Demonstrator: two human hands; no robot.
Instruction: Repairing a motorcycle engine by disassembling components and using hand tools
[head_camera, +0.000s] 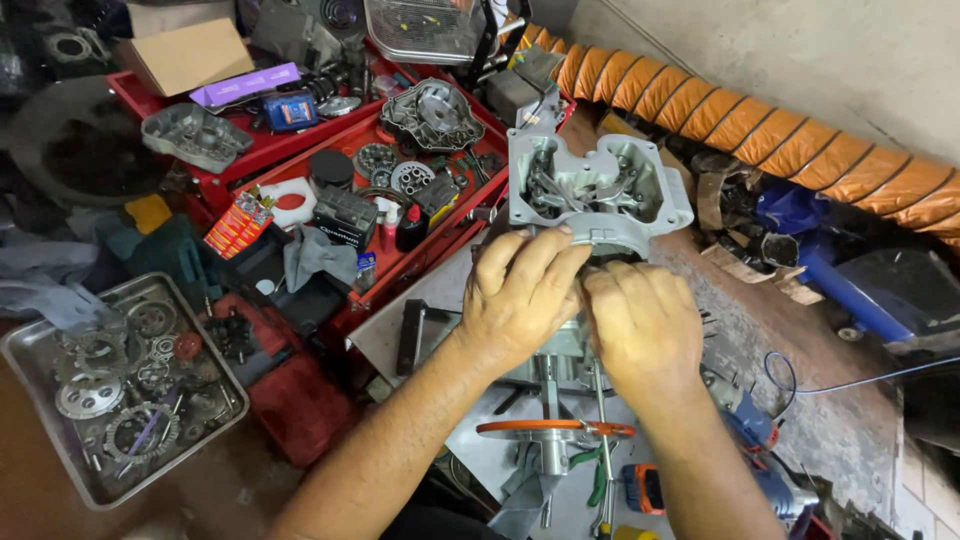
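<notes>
Over the worktop (400, 330), head view: both hands meet at the near edge of the grey engine case (598, 190), which lies just beyond the knuckles, its open cavity facing up and its long axis running left to right. Left hand (520, 295) has its fingers curled and spread over the case's lower rim, touching it; right hand (645, 325) sits just beside, fingers bent down under the rim, thumbs nearly together. Each grip is mostly closed, but what the fingertips pinch is hidden, so I cannot tell. Both hands are equally near. Below the wrists, an orange-handled tool (555, 428). Off left, a red tray (440, 230) of parts and a steel pan (30, 370) of gears.
</notes>
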